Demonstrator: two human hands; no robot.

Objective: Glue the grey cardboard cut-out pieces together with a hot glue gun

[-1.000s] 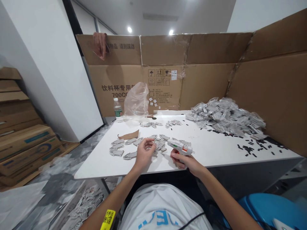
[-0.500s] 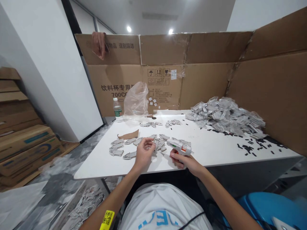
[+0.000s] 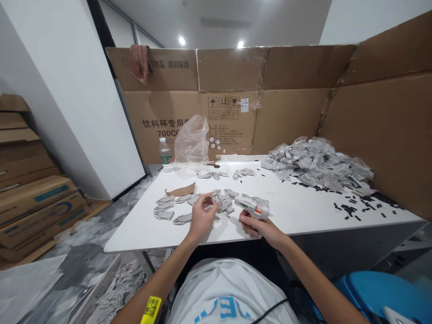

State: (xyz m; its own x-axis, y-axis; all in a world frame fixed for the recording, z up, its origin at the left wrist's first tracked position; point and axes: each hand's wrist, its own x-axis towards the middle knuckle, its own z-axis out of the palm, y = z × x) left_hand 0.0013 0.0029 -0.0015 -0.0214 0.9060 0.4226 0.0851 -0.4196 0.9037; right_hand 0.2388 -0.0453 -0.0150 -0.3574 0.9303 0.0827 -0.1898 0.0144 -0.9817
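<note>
My left hand pinches a small flat grey piece between thumb and fingers, tilted just above the table. In my right hand is a white hot glue gun with an orange part on its side, its nozzle pointing left toward the held piece but apart from it. Similar grey pieces lie in a loose curved arrangement around my left hand, and some lie behind the glue gun. The fingers partly cover the held piece, so its full shape is hidden.
A heap of clear-wrapped pieces covers the white table's right rear, with small black bits scattered near it. A water bottle, a plastic bag and a brown strip are farther left. Cardboard walls enclose the back and right.
My left hand has turned the grey piece slightly, and it now sits a little more to the left and tilted. The glue gun and right hand have barely moved.
</note>
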